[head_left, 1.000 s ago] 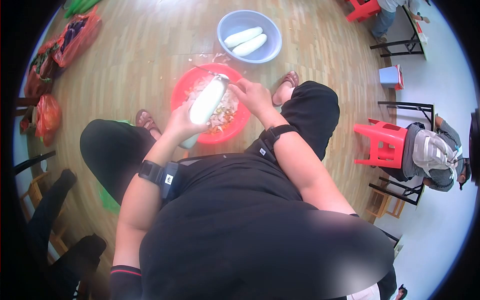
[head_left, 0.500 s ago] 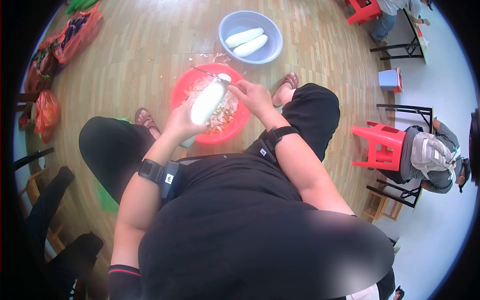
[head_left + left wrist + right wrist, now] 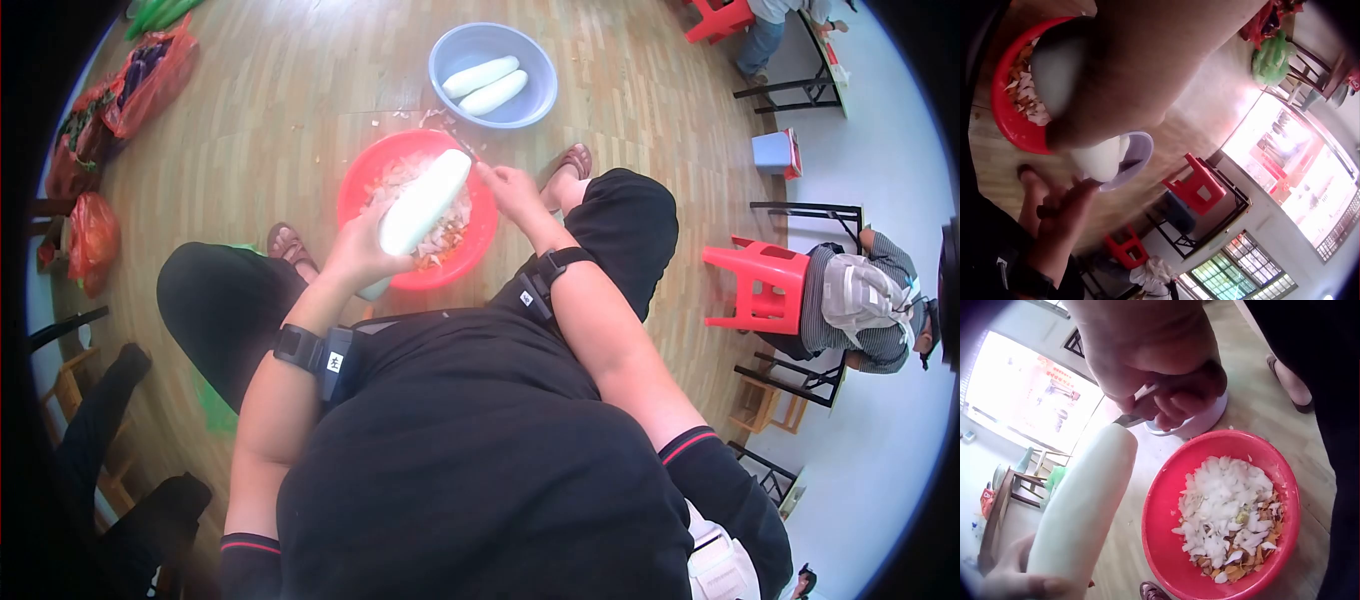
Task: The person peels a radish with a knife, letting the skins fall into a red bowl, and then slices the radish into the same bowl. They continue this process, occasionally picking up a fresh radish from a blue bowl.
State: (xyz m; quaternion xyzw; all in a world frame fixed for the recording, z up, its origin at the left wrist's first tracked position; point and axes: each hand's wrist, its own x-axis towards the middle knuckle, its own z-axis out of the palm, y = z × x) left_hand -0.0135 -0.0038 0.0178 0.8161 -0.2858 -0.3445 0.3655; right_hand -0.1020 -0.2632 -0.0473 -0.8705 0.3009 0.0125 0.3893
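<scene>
Over the round red plastic basin (image 3: 351, 195), the long, smooth white radish (image 3: 425, 203) is gripped near its body-side end by the left hand (image 3: 362, 247); its far end is slanted toward the right hand (image 3: 514, 194), in whose curled fingers a metal-bladed tool (image 3: 1127, 419) is held.

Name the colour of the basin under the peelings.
Red basin; clearest in the right wrist view.

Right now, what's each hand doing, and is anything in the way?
Left hand grips a long white vegetable above the red basin of scraps. Right hand holds a metal-bladed tool, blade near the vegetable's end. Nothing visibly blocking.
</scene>
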